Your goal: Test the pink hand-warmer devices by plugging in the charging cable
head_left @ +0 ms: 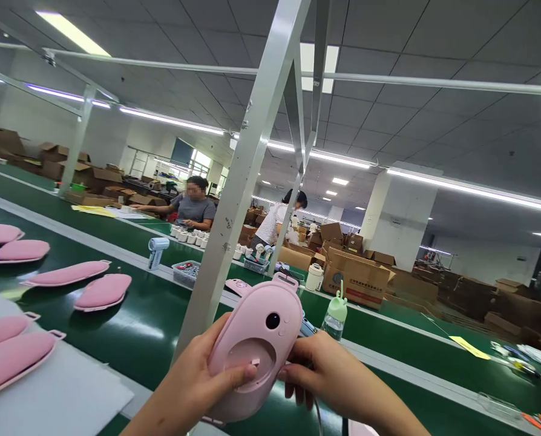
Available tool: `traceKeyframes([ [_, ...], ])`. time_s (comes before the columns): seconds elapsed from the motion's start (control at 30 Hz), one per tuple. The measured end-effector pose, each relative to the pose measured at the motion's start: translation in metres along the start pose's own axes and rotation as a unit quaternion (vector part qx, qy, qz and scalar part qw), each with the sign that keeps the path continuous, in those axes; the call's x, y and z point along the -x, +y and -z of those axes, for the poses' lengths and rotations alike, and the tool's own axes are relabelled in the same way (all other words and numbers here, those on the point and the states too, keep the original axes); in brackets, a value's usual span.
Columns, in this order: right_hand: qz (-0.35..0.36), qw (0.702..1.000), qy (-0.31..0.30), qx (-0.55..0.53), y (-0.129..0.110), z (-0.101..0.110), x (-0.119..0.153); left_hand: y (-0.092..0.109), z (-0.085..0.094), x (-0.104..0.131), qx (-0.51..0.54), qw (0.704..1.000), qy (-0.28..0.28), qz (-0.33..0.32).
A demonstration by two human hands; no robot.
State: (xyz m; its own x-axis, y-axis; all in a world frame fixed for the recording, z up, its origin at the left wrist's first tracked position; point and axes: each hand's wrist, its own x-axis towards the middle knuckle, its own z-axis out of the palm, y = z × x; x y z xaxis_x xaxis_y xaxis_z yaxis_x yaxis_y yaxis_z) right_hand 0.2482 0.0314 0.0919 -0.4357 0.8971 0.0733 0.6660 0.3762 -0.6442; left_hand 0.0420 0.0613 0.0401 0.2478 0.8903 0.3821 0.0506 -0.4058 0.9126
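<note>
The left hand (198,381) holds the pink oval device (241,318), tilted at lower centre; the right hand (329,369) bends its fingers at the edge, grip cannot be told. Beyond are green workbench (152,327) and cardboard boxes (359,275). The device shows smooth face, round recess (264,354), dark circle (273,321).

Table: long, green and glossy (155,318), crossed lengthwise by pale strips.
Pink padded pieces: several (102,292) spaced apart at left; two larger-looking ones (14,366) over the white sheet.
White sheet: flat (57,393), lower left corner.
Fan-shaped device: light blue (157,251), upright, near an open clear bin (186,272) of small parts.
White cups: grouped in rows (191,235), beyond the bin.
Bottle: transparent, green-capped (335,315), upright.
Carton: brown (357,275), just beside a white jar (314,277).
Yellow paper: flat (469,347), right side.
Clear tray: shallow (500,404), lower right.
</note>
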Motion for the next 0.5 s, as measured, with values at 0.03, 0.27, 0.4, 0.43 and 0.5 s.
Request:
traceKeyframes([
  [0.03, 0.003, 1.000, 0.001, 0.006, -0.001, 0.000, 0.001, 0.000, 0.000, 0.000, 0.001, 1.000, -0.001, 0.001],
  [0.27, 0.025, 1.000, 0.002, 0.003, -0.009, 0.005, 0.001, 0.009, -0.002, 0.005, 0.006, 0.999, 0.030, 0.010],
  [0.4, 0.074, 0.996, 0.049, 0.027, -0.019, 0.002, 0.002, 0.018, -0.008, 0.014, 0.019, 0.995, 0.098, 0.027],
  [0.43, 0.079, 0.995, 0.050, 0.036, -0.020, 0.003, 0.003, 0.020, -0.008, 0.017, 0.024, 0.993, 0.116, 0.029],
  [0.5, 0.087, 0.993, 0.064, 0.056, -0.015, 0.011, 0.006, 0.020, 0.000, 0.022, 0.024, 0.985, 0.169, 0.034],
])
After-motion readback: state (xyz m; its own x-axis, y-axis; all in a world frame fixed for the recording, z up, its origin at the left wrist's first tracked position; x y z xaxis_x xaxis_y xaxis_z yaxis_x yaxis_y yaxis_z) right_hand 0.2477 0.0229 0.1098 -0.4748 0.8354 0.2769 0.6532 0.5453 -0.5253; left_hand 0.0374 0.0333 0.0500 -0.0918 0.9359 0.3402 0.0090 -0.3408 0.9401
